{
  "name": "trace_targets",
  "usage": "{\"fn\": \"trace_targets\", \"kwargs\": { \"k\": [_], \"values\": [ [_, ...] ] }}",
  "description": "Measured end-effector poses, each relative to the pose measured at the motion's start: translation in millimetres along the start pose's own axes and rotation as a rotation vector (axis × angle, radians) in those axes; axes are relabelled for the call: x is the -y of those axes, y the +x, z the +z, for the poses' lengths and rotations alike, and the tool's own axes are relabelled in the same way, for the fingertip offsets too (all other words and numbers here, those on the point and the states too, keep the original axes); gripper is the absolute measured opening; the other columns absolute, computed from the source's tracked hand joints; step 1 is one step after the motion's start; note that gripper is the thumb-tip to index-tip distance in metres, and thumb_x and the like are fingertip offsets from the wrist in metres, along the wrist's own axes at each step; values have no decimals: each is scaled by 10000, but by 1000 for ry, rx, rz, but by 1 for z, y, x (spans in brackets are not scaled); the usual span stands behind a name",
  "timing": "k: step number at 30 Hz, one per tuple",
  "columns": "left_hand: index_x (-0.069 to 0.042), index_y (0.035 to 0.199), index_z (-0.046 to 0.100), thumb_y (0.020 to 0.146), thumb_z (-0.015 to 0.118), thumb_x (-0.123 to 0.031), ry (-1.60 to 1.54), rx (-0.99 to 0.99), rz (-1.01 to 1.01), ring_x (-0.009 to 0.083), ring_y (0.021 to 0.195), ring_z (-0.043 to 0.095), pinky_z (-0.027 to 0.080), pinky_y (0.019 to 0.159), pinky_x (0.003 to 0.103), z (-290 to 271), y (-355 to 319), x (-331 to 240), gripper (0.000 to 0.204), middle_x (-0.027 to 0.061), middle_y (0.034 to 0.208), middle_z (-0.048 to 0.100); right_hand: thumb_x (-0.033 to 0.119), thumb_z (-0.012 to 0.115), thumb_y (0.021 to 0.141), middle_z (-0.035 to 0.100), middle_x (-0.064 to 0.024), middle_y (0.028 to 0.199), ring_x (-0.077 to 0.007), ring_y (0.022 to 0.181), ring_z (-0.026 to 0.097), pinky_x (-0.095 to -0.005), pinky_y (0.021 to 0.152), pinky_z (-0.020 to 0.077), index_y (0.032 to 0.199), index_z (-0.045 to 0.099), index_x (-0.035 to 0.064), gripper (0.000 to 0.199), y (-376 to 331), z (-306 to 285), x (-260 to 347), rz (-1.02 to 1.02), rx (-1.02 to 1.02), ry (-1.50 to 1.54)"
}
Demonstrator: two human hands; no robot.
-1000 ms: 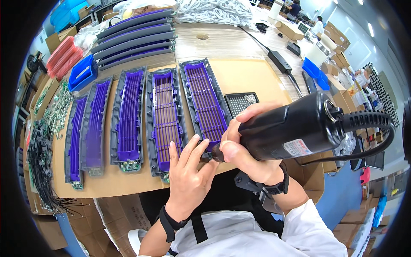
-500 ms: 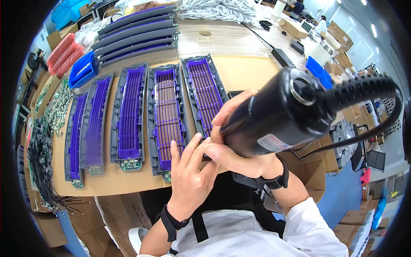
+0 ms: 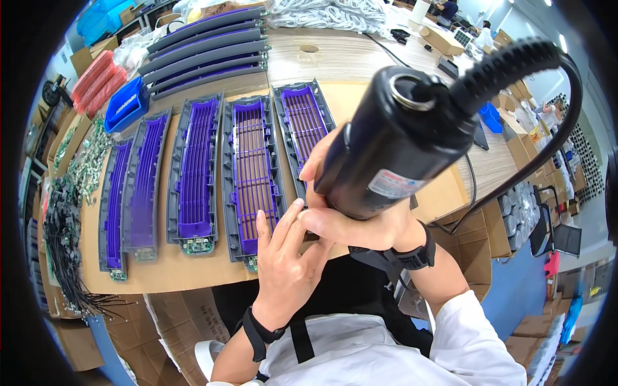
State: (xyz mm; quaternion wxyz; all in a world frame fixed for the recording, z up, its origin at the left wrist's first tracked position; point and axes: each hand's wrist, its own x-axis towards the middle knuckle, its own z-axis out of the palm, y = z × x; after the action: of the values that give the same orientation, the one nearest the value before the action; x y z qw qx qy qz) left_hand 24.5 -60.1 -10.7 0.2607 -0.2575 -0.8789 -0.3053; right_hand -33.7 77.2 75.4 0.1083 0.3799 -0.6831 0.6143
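Observation:
My right hand (image 3: 360, 225) is wrapped around a black corded electric screwdriver (image 3: 393, 141), its cable end tilted up toward me. The tool's tip is hidden below the hands. My left hand (image 3: 288, 260) lies with its fingers stretched out beside the right thumb, at the near end of a grey frame with a purple slatted insert (image 3: 302, 119). My hands and the screwdriver cover that frame's near part. Left of it lies a similar grey-and-purple frame (image 3: 254, 174), a small green circuit board at its near end. Further left is another such frame (image 3: 195, 170).
Two more frames (image 3: 145, 186) lie at the left on the cardboard sheet (image 3: 187, 273). Behind them several grey covers (image 3: 199, 61) are stacked, with a blue bin (image 3: 127, 106) alongside. Black wires (image 3: 64, 244) hang at the left edge. The screwdriver's cable (image 3: 570, 122) loops to the right.
The screwdriver's cable end has swung left and up, turning more upright, with my right hand shifting slightly left. My left hand has stayed nearly in place.

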Motion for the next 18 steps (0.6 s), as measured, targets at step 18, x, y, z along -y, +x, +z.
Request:
{"fn": "trace_targets", "kwargs": {
  "k": [18],
  "values": [
    [-118, 786, 705, 728, 699, -151, -6, -4, -29, 254, 1150, 516, 270, 1005, 574, -1, -1, 1, 67, 80, 1129, 593, -22, 686, 661, 504, -58, 589, -157, 512, 523, -274, 514, 453, 831, 439, 44, 307, -11, 4, 7, 128, -52, 206]
  ]
}}
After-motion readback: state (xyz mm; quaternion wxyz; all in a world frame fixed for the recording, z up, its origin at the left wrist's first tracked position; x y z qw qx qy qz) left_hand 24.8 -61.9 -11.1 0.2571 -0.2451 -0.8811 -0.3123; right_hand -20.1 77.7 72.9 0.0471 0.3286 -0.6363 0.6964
